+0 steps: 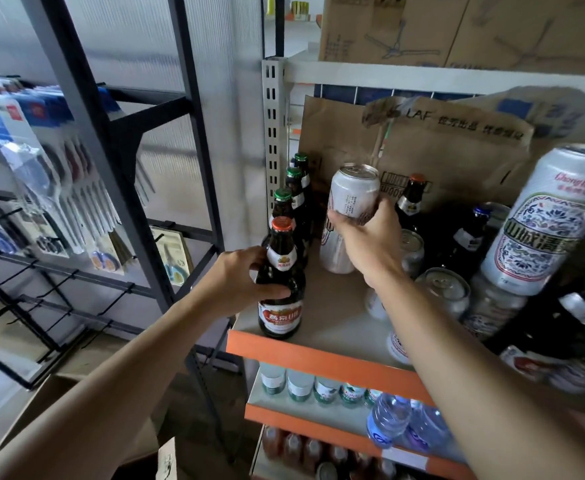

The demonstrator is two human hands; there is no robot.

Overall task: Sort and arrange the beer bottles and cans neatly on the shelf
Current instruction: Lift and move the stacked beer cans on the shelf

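Down low, under the arms, clear water bottles (pixel 388 420) sit on a lower shelf.

Above them is the beer shelf (pixel 332 317), which has an orange front edge. A brown bottle (pixel 281 296) with a red cap stands straight up at its front left corner, just behind that edge. The left hand (pixel 235 278) holds this bottle around its middle, with the fingers (pixel 273 292) curled round the dark glass.

A little further in, the right hand (pixel 367 244) holds a white can (pixel 348 216). Its fingers wrap round the can's side. The can is nearly upright, to the right of the brown bottle. I cannot tell if its bottom touches the shelf.

On the right, silver cans (pixel 443 289) and dark bottles (pixel 468 237) stand mixed close together. A tall white can with blue patterns (pixel 544 230) leans over them.

Behind the brown bottle, three more bottles with green caps (pixel 283 199) stand in a line going back along the left side.

At the back stands a brown cardboard box (pixel 440 154). More cardboard boxes (pixel 388 29) sit on the shelf above.

Off to the left is a black rack (pixel 194 109) with hanging packs.
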